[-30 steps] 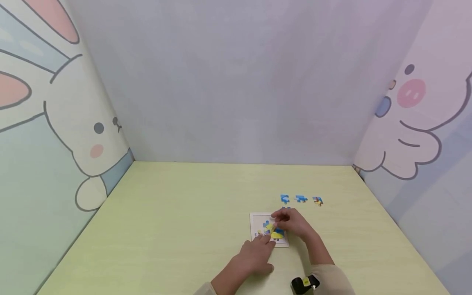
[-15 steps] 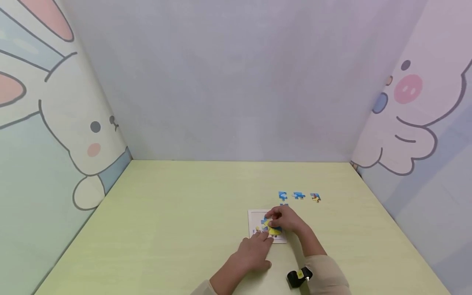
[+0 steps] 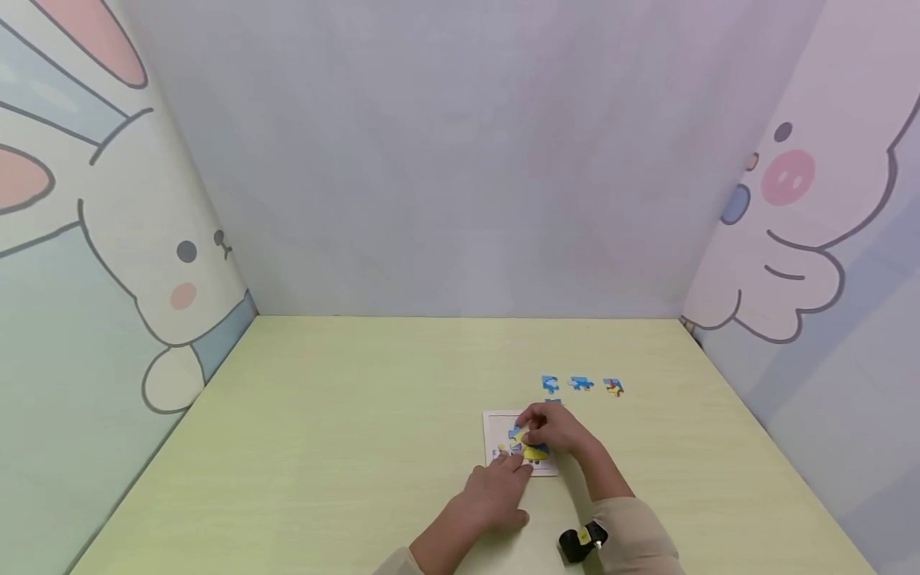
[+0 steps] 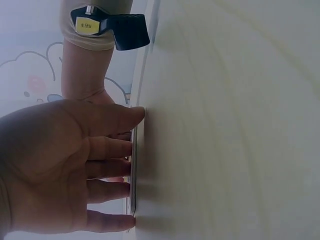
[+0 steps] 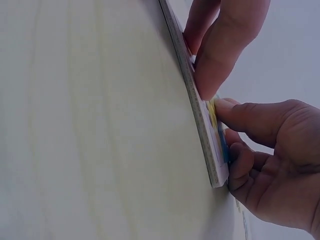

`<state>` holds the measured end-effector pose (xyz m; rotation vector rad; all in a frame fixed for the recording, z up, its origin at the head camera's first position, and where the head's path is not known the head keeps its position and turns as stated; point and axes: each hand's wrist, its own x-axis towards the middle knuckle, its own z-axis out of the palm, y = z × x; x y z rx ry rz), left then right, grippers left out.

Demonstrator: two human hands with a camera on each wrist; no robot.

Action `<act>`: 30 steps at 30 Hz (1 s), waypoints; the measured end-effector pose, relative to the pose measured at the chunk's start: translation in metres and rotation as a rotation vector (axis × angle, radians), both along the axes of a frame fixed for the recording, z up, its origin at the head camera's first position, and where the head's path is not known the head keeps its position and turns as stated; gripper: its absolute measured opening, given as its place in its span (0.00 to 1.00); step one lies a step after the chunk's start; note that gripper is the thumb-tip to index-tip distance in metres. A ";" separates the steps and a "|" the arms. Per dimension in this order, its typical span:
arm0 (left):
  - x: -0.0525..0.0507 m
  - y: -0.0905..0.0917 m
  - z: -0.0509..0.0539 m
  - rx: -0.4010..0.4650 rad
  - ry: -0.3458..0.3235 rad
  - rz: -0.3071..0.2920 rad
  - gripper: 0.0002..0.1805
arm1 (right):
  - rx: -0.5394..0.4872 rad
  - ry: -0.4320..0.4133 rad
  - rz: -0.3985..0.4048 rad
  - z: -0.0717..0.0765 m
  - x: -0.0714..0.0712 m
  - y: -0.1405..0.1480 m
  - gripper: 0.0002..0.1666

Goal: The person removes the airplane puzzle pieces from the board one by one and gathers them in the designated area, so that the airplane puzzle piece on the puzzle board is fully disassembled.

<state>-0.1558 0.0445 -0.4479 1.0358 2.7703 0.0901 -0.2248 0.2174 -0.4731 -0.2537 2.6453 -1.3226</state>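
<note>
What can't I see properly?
Head view: part of the puzzle, behind the left hand and right hand.
Head view: part of one loose piece, behind the right hand.
Left wrist view: the puzzle's picture, edge-on behind the left hand.
Right wrist view: most of the left hand, past the top edge.

In the head view we see soft, even light over the table (image 3: 374,383), with a faint pale glow low on the back wall (image 3: 460,160) and a pinkish tint toward its right. Broad bluish shadow bands slant across the right wall (image 3: 877,383); a soft shadow lies beside the right forearm (image 3: 607,471). The puzzle pieces (image 3: 581,383) look too small for us to read their print. The 2 wrist views are dimmer and hazier: we find the left hand (image 4: 50,165) shaded and the table grain blurred.
</note>
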 end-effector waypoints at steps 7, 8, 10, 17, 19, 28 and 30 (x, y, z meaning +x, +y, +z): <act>0.001 0.001 0.000 -0.005 0.020 -0.004 0.33 | 0.079 -0.008 -0.066 0.004 0.000 -0.010 0.08; 0.001 0.001 0.000 -0.004 0.028 -0.007 0.33 | 0.089 -0.012 -0.078 0.005 0.001 -0.011 0.08; 0.002 0.000 0.001 -0.002 0.040 -0.011 0.33 | 0.103 -0.017 -0.097 0.007 0.001 -0.013 0.09; 0.001 0.000 0.000 -0.009 0.026 -0.002 0.34 | 0.059 -0.034 -0.132 0.006 0.002 -0.013 0.08; 0.001 0.000 0.001 -0.013 0.013 0.001 0.34 | 0.035 -0.032 -0.124 0.005 0.001 -0.013 0.08; -0.001 0.000 0.001 -0.019 -0.013 -0.002 0.35 | -0.026 -0.022 -0.046 0.005 0.001 -0.010 0.08; -0.001 0.000 0.000 -0.015 -0.016 -0.008 0.35 | -0.055 -0.034 -0.043 0.004 0.002 -0.006 0.07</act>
